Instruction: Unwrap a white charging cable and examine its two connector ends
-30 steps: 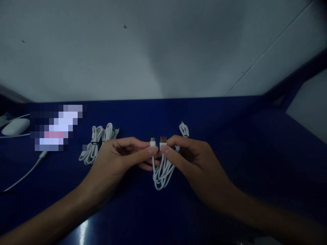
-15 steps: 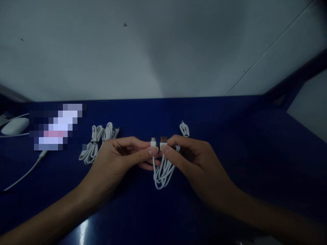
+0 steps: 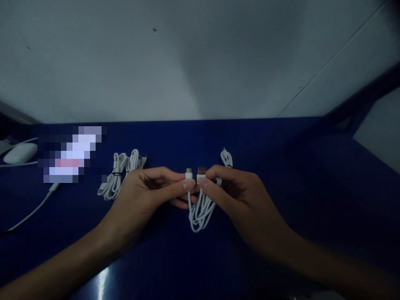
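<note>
My left hand (image 3: 150,193) pinches the small connector end (image 3: 188,174) of a white cable (image 3: 200,210) between thumb and forefinger. Beside it, my right hand (image 3: 239,196) pinches the wider USB plug (image 3: 201,173) of the same cable. The two plugs stand side by side, tips up, almost touching. The cable's loops hang down between my hands to the blue table (image 3: 281,166). Another loop of cable (image 3: 226,158) shows just behind my right hand.
A bundle of white cables (image 3: 120,173) tied with a dark band lies left of my left hand. Further left are a blurred patch, a white mouse (image 3: 20,153) and a thin white wire (image 3: 31,212). A grey wall rises behind the table.
</note>
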### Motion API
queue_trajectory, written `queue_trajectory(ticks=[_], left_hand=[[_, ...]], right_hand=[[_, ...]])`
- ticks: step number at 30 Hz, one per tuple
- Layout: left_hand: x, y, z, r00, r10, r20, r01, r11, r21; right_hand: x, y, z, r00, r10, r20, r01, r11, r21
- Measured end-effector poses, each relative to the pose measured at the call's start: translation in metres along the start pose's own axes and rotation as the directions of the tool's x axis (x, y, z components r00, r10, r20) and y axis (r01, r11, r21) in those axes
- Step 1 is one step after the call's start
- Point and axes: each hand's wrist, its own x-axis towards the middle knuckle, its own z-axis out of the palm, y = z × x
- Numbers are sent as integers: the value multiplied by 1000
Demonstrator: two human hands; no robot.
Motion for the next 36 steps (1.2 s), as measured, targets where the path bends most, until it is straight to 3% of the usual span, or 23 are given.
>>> queue_trajectory(ticks=[36], left_hand=[[0,1,0,999,-14,-41,14,1000,-4]], right_hand=[[1,1,0,1000,3,-12,-3,1000,-5]])
